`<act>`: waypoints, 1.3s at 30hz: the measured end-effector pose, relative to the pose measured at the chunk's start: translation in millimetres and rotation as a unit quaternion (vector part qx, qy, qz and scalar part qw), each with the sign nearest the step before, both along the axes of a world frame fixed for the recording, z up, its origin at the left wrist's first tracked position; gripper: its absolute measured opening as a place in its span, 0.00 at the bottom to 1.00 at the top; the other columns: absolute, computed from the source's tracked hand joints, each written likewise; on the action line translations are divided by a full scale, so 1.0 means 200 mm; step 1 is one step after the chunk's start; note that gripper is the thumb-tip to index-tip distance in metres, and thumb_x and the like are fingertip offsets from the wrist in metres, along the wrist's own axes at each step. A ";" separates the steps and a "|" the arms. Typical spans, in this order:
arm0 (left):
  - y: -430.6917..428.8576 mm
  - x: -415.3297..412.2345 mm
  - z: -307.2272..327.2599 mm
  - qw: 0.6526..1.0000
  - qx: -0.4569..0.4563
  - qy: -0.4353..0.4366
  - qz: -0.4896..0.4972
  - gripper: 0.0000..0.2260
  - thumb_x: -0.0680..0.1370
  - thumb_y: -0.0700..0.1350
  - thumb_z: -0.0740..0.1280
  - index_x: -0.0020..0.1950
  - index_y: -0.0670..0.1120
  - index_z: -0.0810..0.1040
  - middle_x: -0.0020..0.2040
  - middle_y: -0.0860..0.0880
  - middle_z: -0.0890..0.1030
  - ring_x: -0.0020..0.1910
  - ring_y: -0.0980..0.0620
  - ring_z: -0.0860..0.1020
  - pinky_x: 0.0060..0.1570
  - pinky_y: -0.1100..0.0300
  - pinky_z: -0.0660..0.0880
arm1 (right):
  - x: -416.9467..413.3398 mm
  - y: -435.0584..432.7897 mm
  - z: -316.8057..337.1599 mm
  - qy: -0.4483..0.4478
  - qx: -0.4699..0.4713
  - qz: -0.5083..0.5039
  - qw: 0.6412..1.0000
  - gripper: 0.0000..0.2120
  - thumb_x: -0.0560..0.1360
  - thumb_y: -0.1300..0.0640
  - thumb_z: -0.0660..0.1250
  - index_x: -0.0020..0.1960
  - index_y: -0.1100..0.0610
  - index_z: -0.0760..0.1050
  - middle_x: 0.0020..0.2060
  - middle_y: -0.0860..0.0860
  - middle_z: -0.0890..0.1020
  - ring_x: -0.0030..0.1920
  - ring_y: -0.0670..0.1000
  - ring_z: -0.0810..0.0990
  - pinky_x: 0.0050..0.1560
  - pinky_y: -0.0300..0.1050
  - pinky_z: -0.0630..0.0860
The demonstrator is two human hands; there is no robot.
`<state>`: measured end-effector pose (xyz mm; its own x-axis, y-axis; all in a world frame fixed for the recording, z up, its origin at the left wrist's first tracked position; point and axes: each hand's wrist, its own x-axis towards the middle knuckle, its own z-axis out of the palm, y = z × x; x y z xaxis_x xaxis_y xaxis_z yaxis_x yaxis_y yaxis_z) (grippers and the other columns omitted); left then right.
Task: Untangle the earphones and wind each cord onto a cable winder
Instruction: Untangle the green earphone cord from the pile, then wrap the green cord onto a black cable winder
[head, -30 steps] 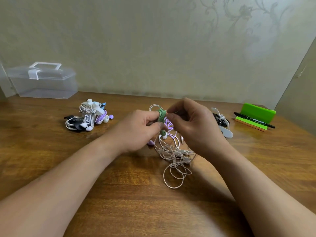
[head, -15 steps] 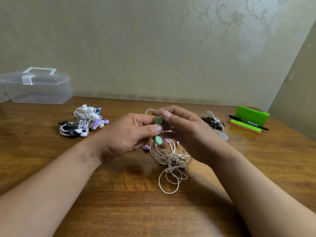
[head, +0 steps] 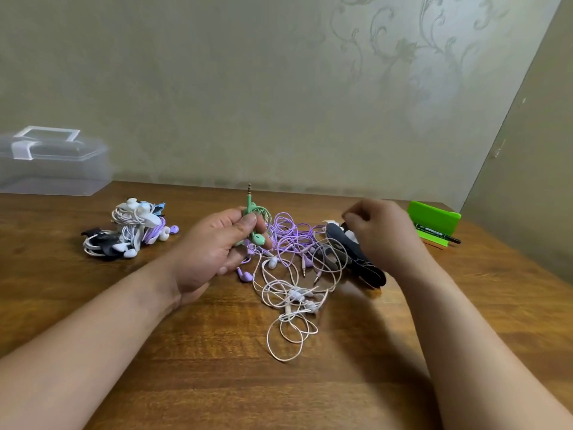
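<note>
Evidently the step in hand is fetching a winder for the green earphones [head: 259,237], which sit as a small coil in the left hand [head: 210,252], lifted off the worktop [head: 217,367] with the jack pointing straight up. The left fingers [head: 248,223] are clenched round that coil, thumb pressed across it. The right hand [head: 383,235] hovers over the dark cable winders [head: 362,265] lying just right of the loose tangle; its fingers [head: 356,217] are curled, but whether they pinch anything I cannot tell. To do this well, I would hold the thumb firm on the coil so no loop slips free, and lift one winder clear without snagging the purple earphones [head: 291,237] or the white earphones [head: 288,301], whose loops lie partly over the winders. Then seat the earbud end first and wind evenly toward the jack. Finished bundles [head: 133,231] lie well apart on the left, near a clear box [head: 52,169], so the wound set probably belongs there
</note>
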<state>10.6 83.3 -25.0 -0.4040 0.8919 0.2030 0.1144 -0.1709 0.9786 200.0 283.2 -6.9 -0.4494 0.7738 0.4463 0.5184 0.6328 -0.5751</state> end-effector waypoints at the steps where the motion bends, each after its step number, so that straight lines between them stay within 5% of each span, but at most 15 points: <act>1: 0.00 -0.01 -0.01 1.000 0.000 0.000 0.002 0.11 0.87 0.46 0.57 0.54 0.41 0.76 0.50 0.40 0.85 0.22 0.56 0.58 0.30 0.56 0.51 | -0.01 0.00 -0.02 -0.039 0.020 -0.011 0.999 0.07 0.79 0.56 0.67 0.51 0.51 0.85 0.47 0.49 0.86 0.49 0.55 0.82 0.48 0.47 0.77; 5: 0.01 0.00 -0.01 1.000 -0.006 0.004 -0.020 0.12 0.87 0.47 0.58 0.55 0.40 0.77 0.53 0.35 0.82 0.22 0.55 0.59 0.33 0.58 0.60 | -0.01 0.01 -0.05 -0.200 0.052 -0.052 0.977 0.14 0.79 0.53 0.67 0.63 0.47 0.82 0.57 0.52 0.84 0.57 0.59 0.81 0.52 0.49 0.78; 7: 0.01 0.00 -0.02 0.999 -0.016 0.004 -0.030 0.12 0.86 0.47 0.59 0.54 0.41 0.78 0.52 0.36 0.83 0.22 0.56 0.59 0.33 0.59 0.65 | -0.01 0.00 -0.05 -0.237 0.063 -0.075 0.966 0.15 0.79 0.53 0.67 0.65 0.48 0.81 0.56 0.53 0.83 0.56 0.59 0.81 0.48 0.49 0.77; 10: 0.02 0.00 -0.03 0.999 -0.019 0.000 -0.049 0.12 0.86 0.49 0.60 0.53 0.44 0.80 0.52 0.37 0.84 0.22 0.56 0.60 0.39 0.45 0.60 | -0.02 -0.01 -0.04 -0.278 0.052 -0.090 0.955 0.15 0.78 0.54 0.67 0.64 0.51 0.80 0.56 0.54 0.82 0.56 0.59 0.80 0.46 0.48 0.74; 12: 0.02 0.00 -0.04 0.999 -0.019 -0.001 -0.047 0.12 0.86 0.49 0.60 0.54 0.43 0.79 0.52 0.37 0.84 0.22 0.56 0.60 0.38 0.47 0.62 | -0.02 -0.01 -0.04 -0.279 0.051 -0.088 0.955 0.16 0.78 0.55 0.67 0.64 0.50 0.80 0.57 0.54 0.82 0.58 0.59 0.80 0.48 0.49 0.75; 15: 0.01 -0.01 -0.03 0.999 -0.008 -0.007 -0.039 0.12 0.86 0.47 0.58 0.55 0.41 0.77 0.52 0.37 0.83 0.22 0.55 0.59 0.32 0.59 0.66 | -0.01 -0.02 -0.04 -0.253 0.063 -0.087 0.961 0.16 0.77 0.54 0.68 0.64 0.49 0.80 0.57 0.54 0.83 0.59 0.60 0.78 0.54 0.51 0.78; 18: 0.01 -0.03 -0.03 0.999 0.008 -0.019 -0.043 0.12 0.86 0.47 0.59 0.54 0.42 0.77 0.51 0.38 0.83 0.22 0.55 0.59 0.34 0.54 0.58 | 0.00 -0.02 -0.03 -0.196 0.052 -0.091 0.975 0.10 0.77 0.54 0.68 0.58 0.50 0.78 0.53 0.53 0.83 0.57 0.60 0.77 0.56 0.54 0.77; 22: 0.01 -0.03 -0.02 0.999 0.003 -0.026 -0.040 0.12 0.87 0.47 0.58 0.55 0.40 0.76 0.49 0.40 0.83 0.22 0.55 0.59 0.34 0.52 0.54 | 0.00 -0.04 -0.01 -0.053 0.011 -0.066 0.996 0.05 0.77 0.56 0.68 0.50 0.54 0.72 0.46 0.53 0.81 0.46 0.58 0.77 0.42 0.51 0.72; 25: 0.01 -0.01 0.00 0.998 0.013 -0.051 -0.045 0.11 0.86 0.45 0.58 0.54 0.41 0.76 0.47 0.41 0.83 0.21 0.56 0.59 0.30 0.56 0.52 | -0.01 -0.10 0.02 0.042 -0.021 0.006 0.999 0.09 0.77 0.55 0.71 0.50 0.53 0.72 0.43 0.50 0.81 0.43 0.54 0.80 0.37 0.48 0.72; 29: -0.02 -0.02 0.03 0.984 0.046 -0.136 -0.100 0.09 0.84 0.45 0.58 0.50 0.42 0.74 0.42 0.44 0.80 0.19 0.57 0.59 0.30 0.56 0.50 | -0.04 -0.22 0.04 0.120 -0.152 0.181 0.964 0.16 0.77 0.55 0.77 0.58 0.50 0.73 0.50 0.50 0.84 0.42 0.53 0.87 0.43 0.49 0.83; 31: -0.02 -0.03 0.04 0.979 0.047 -0.150 -0.127 0.10 0.84 0.45 0.57 0.47 0.43 0.74 0.40 0.46 0.78 0.19 0.57 0.59 0.29 0.56 0.52 | -0.06 -0.25 0.03 0.123 -0.191 0.237 0.945 0.17 0.77 0.55 0.76 0.63 0.47 0.75 0.52 0.49 0.83 0.43 0.53 0.87 0.42 0.45 0.82; 34: -0.03 -0.03 0.05 0.978 0.039 -0.158 -0.130 0.12 0.84 0.44 0.55 0.43 0.46 0.72 0.37 0.48 0.75 0.20 0.57 0.58 0.29 0.57 0.53 | -0.08 -0.29 0.00 0.078 -0.206 0.271 0.937 0.11 0.80 0.54 0.73 0.60 0.48 0.78 0.40 0.43 0.83 0.36 0.48 0.81 0.38 0.44 0.75; 39: -0.02 -0.03 0.04 0.989 0.039 -0.126 -0.071 0.13 0.84 0.45 0.55 0.42 0.47 0.73 0.37 0.47 0.74 0.21 0.57 0.58 0.32 0.53 0.48 | -0.09 -0.36 0.02 0.071 -0.274 0.291 0.914 0.05 0.84 0.53 0.63 0.56 0.50 0.78 0.37 0.49 0.77 0.36 0.45 0.75 0.36 0.38 0.71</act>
<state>4.6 79.6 -17.2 -0.3235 0.9284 0.1827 -0.1627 -0.2448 0.9558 182.5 210.6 -2.9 -0.8237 0.5469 0.1494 0.0807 0.3739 -0.9240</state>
